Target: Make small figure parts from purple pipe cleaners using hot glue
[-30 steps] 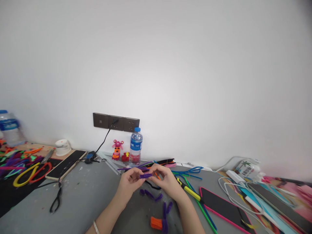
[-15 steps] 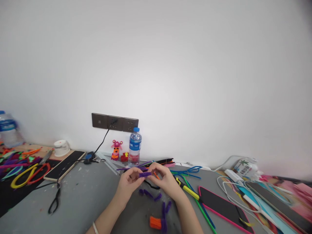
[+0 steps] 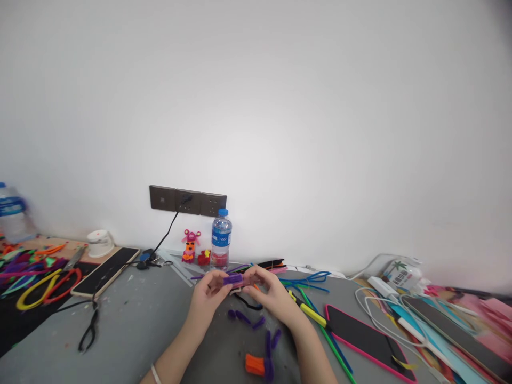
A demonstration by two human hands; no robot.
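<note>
My left hand (image 3: 208, 296) and my right hand (image 3: 269, 293) meet above the grey table (image 3: 140, 330), fingertips pinched on a short purple pipe-cleaner piece (image 3: 233, 279) held between them. Under my hands lie several short purple pieces (image 3: 244, 318), and a black loop of wire (image 3: 248, 304) sits on the table. An orange and purple bundle (image 3: 259, 367) lies close to me between my forearms.
A water bottle (image 3: 221, 240) and small pipe-cleaner figures (image 3: 190, 246) stand by the wall sockets (image 3: 187, 200). Black pliers (image 3: 88, 333) and a dark board (image 3: 106, 270) lie left, near coloured pipe cleaners (image 3: 36, 274). A yellow cutter (image 3: 310, 312), pink-edged phone (image 3: 366, 341) and cables (image 3: 384, 309) lie right.
Both hands lifted the purple piece slightly up and away from me, and the fingers shifted along it. The camera view drifted a little.
</note>
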